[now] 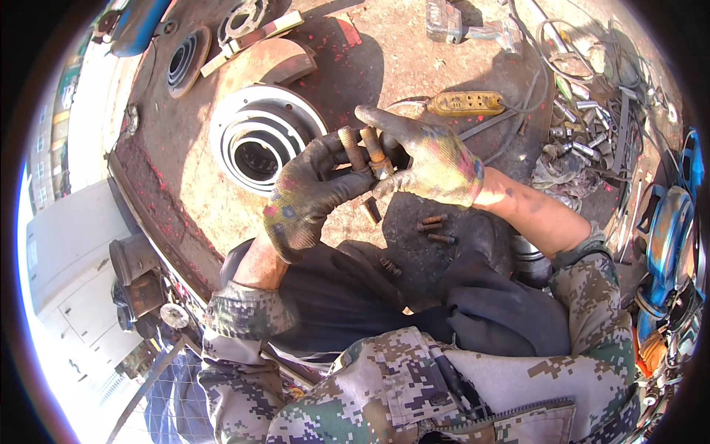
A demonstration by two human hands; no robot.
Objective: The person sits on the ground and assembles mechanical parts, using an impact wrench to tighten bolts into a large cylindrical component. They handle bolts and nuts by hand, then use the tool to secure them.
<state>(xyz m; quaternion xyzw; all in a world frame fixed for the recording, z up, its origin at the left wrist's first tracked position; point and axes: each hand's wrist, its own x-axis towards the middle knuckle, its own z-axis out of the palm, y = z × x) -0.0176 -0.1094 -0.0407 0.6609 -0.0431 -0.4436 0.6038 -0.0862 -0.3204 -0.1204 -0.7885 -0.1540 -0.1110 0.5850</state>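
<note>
My left hand [310, 181], in a dark-palmed, stained work glove, is closed around a rusty threaded bolt [352, 148] that points up. Close beside it, my right hand [425, 155] in a matching glove grips a second rusty bolt [376, 154] with a shinier lower end. The two bolts stand side by side, near or touching; which, I cannot tell. Fingers hide parts of both. Below my hands, more rusty bolts [433, 222] lie on the dark ground between my knees. A round metal flange [222, 129] with concentric rings lies just left of my left hand.
A yellow power strip [464, 103] with cables lies beyond my right hand. Sockets and loose metal parts [592, 133] are heaped at the right. Another ringed disc [185, 63] and a power tool [444, 21] lie farther off. Blue equipment [665, 244] stands at the right edge.
</note>
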